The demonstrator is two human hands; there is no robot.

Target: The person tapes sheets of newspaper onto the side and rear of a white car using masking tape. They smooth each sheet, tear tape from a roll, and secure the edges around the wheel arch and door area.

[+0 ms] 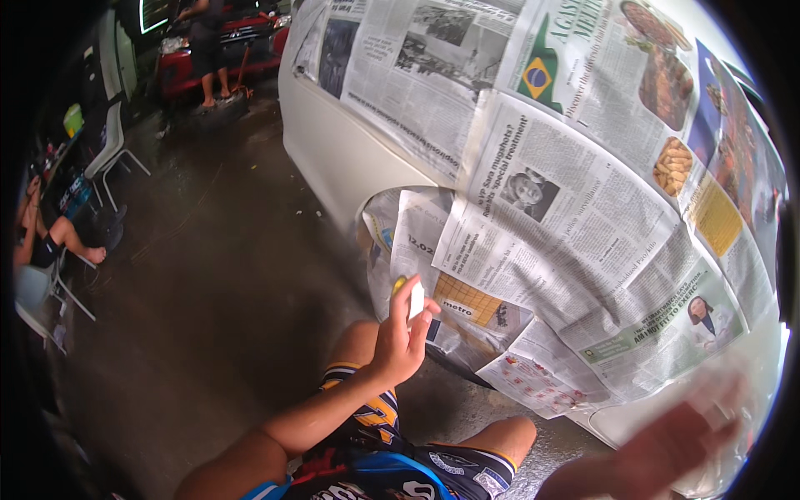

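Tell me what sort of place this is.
Probably a car workshop or garage: newspaper covers much of a white car, and a red vehicle stands beyond the dark floor.

This looks like a garage or car body workshop: a white car (333, 143) stands largely covered in newspaper sheets (583, 179), with a red vehicle (177, 65) farther off on the dark, wet-looking floor (192, 283).
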